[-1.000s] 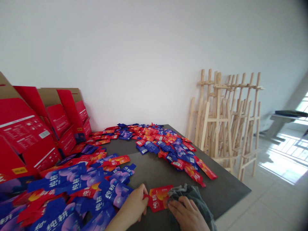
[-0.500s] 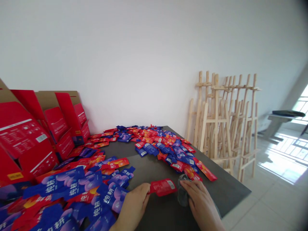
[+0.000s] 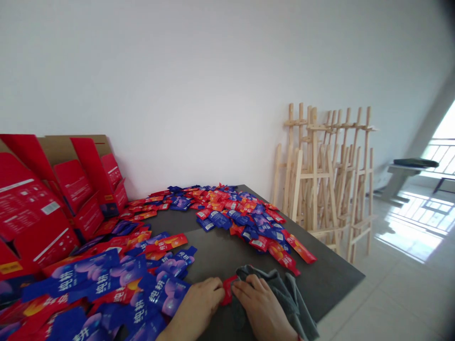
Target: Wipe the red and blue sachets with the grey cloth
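Note:
My left hand [image 3: 204, 301] grips one end of a red pouch [image 3: 228, 290] low over the dark table. A grey-green cloth [image 3: 284, 296] is bunched under my right hand [image 3: 259, 299], whose fingers press it onto the pouch's other part. Most of that pouch is hidden by the cloth and my fingers. Close to my left hand lies a heap of blue pouches [image 3: 167, 291] mixed with red ones. Beyond both hands, another pile of red and blue pouches [image 3: 261, 222] spreads along the table's right side.
Red cardboard boxes [image 3: 39, 213] with raised flaps stand at the left. The dark table [image 3: 327, 270] ends in a corner at the right. Several wooden easels [image 3: 314, 180] lean together by the wall. A pale bench [image 3: 405, 177] stands farther right near the window.
My right hand has moved left with the cloth, which now covers most of the red pouch. More of the cloth trails out to the right. The view has shifted slightly.

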The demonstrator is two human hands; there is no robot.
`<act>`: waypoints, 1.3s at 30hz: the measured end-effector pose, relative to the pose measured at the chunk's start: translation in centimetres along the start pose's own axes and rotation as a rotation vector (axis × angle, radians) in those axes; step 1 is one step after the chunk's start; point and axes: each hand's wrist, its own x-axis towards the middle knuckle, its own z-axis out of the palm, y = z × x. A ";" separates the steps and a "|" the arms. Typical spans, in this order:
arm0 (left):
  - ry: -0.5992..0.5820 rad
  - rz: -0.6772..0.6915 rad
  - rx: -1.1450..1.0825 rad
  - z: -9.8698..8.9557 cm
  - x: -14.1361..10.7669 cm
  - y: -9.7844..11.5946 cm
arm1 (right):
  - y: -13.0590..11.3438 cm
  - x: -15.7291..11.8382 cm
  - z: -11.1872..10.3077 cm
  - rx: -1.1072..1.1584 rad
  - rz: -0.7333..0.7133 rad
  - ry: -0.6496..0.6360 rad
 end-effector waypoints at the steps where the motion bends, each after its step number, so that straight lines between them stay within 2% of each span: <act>1: 0.002 0.000 -0.003 -0.1 0.0 0.0 | 0.4 -0.3 0.1 -0.006 0.006 0.022; 7: -0.029 -0.019 -0.017 -0.8 0.0 0.3 | 2.9 -2.2 -0.4 -0.087 0.090 0.109; 12: -0.030 -0.025 -0.045 -0.8 0.0 0.4 | 4.2 -1.9 -1.4 -0.210 0.195 0.107; 15: -0.018 -0.022 -0.050 -0.8 0.0 0.4 | 3.5 -0.6 -2.0 -0.175 0.204 0.098; 21: -0.034 -0.019 -0.022 -0.6 0.0 0.5 | -0.1 1.9 -0.7 -0.084 0.020 -0.015; 26: -0.039 -0.025 -0.005 -0.4 0.0 0.4 | 0.6 1.6 0.1 -0.081 0.081 0.022; 31: 0.021 0.014 -0.117 -0.5 0.0 0.3 | 3.2 0.3 -0.7 -0.165 0.215 0.066; 34: 0.061 0.004 -0.210 -0.6 -0.2 0.5 | 4.3 -0.5 -1.0 -0.191 0.234 0.068; 39: 0.211 -0.187 -0.408 -2.1 -0.4 1.1 | 4.8 -1.2 -0.4 -0.167 0.238 0.115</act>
